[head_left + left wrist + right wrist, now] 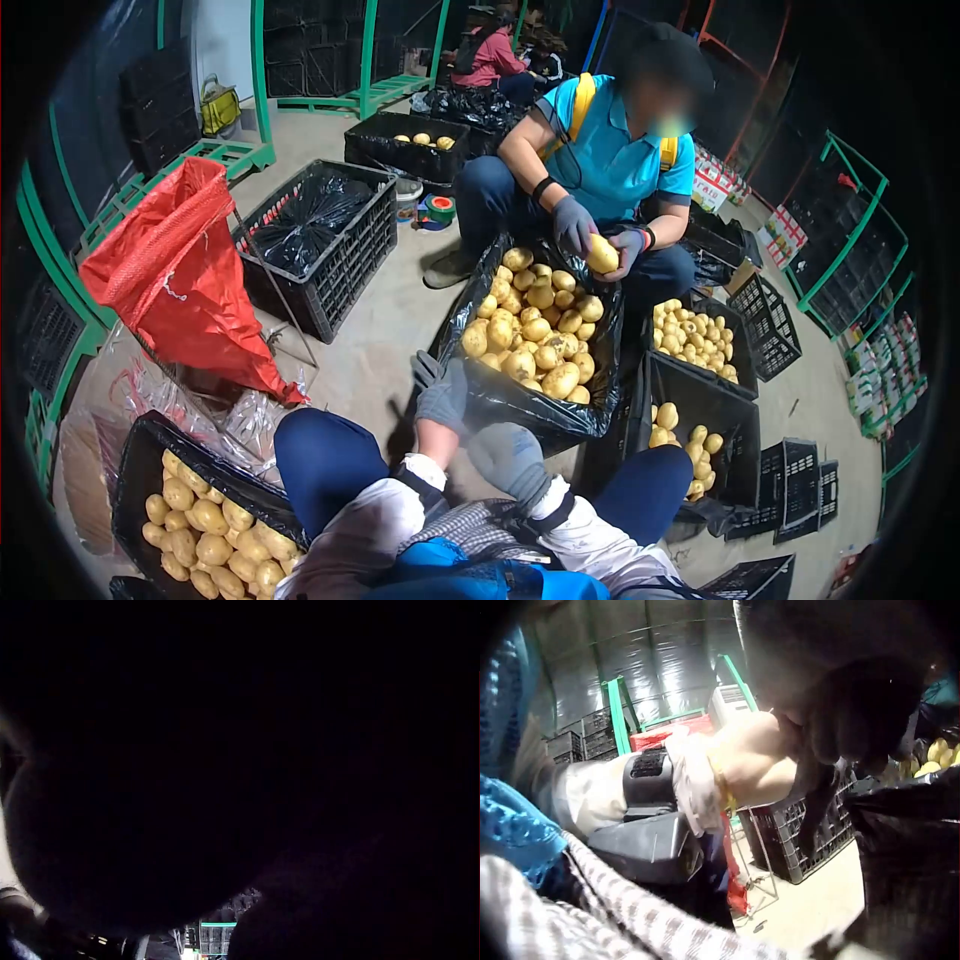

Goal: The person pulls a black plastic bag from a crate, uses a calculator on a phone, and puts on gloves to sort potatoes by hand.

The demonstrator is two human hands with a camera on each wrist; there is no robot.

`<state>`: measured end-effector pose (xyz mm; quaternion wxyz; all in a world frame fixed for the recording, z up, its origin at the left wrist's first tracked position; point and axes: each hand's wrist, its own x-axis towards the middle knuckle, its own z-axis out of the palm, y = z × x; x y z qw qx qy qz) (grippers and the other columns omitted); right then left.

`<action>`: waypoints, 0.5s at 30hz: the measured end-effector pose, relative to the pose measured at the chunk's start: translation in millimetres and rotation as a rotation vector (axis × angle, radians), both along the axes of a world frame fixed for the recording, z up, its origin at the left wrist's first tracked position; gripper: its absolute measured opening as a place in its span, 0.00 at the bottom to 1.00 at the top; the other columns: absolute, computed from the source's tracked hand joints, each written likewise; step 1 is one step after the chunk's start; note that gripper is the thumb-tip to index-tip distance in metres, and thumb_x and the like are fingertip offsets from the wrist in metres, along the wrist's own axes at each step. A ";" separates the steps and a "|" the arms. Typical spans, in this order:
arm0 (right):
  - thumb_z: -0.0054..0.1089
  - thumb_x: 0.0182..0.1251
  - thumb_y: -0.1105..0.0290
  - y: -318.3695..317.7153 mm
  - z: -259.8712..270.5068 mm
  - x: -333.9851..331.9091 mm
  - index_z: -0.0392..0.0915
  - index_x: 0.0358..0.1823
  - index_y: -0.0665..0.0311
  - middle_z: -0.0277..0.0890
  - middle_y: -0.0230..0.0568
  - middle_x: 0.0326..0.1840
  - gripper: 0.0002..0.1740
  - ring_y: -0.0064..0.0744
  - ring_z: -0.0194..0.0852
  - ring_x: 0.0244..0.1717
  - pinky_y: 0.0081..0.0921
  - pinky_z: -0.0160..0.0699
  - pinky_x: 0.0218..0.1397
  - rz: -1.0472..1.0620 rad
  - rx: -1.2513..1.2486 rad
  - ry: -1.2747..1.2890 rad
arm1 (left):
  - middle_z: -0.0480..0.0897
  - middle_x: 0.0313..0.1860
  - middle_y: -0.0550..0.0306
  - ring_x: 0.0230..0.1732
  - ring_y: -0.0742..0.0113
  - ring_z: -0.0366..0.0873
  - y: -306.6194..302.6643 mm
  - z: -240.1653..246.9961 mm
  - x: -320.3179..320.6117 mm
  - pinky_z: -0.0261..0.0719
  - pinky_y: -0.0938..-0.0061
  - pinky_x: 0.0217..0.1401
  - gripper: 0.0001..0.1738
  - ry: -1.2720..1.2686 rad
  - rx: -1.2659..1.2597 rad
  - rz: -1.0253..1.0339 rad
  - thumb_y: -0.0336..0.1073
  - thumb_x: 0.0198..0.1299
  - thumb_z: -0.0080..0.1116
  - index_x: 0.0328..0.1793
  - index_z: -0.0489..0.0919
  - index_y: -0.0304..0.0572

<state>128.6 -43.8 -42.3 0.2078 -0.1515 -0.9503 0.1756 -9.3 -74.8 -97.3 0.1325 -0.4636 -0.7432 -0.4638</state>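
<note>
Both hands wear grey gloves in front of a black-lined crate [590, 425] heaped with potatoes [535, 325]. My left hand [440, 395] is raised at the crate's near left corner, fingers apart and holding nothing visible. Close to its wrist is my right hand [508, 460], back of the glove up; its fingertips are hidden, and whether it touches the left one is unclear. Dark gloves [847, 712] fill the upper right of the right wrist view, beside the bare left forearm [757, 761]. The left wrist view is nearly all dark.
Opposite squats a person in blue [620, 150] holding a potato [602, 255] in gloved hands. Potato crates stand at lower left [215, 540] and right [735, 440]. A red sack [190, 270] on a wire stand and a black crate [330, 270] are left.
</note>
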 end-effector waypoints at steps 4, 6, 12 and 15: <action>0.46 0.63 0.55 -22.0 6.3 -13.7 0.77 0.27 0.60 0.75 0.45 0.24 0.18 0.47 0.75 0.29 0.40 0.72 0.35 0.090 0.108 -0.216 | 0.75 0.51 0.42 0.58 0.48 0.70 10.0 -24.5 -18.3 0.71 0.61 0.58 0.39 -0.317 -0.858 0.011 0.43 0.54 0.59 0.67 0.55 0.35; 0.46 0.63 0.55 -27.2 4.2 -14.6 0.77 0.28 0.61 0.76 0.46 0.25 0.18 0.47 0.76 0.30 0.40 0.72 0.36 0.116 0.097 -0.227 | 0.71 0.57 0.34 0.54 0.44 0.72 10.2 -54.2 -22.1 0.73 0.58 0.53 0.50 -0.430 -0.409 -0.023 0.47 0.49 0.61 0.70 0.46 0.32; 0.45 0.64 0.54 -34.6 14.8 -9.4 0.77 0.29 0.62 0.76 0.48 0.30 0.19 0.49 0.76 0.33 0.40 0.71 0.39 0.172 0.000 -0.185 | 0.75 0.54 0.45 0.53 0.54 0.70 10.3 0.3 -18.1 0.49 0.61 0.71 0.33 -0.485 -0.340 -0.128 0.46 0.48 0.63 0.59 0.69 0.40; 0.45 0.64 0.54 -34.6 11.2 -6.0 0.77 0.29 0.63 0.76 0.49 0.30 0.20 0.49 0.75 0.33 0.40 0.70 0.40 0.198 -0.029 -0.170 | 0.76 0.52 0.45 0.51 0.57 0.72 20.8 2.2 -26.7 0.48 0.61 0.71 0.30 -0.466 -0.249 -0.130 0.45 0.49 0.63 0.57 0.70 0.40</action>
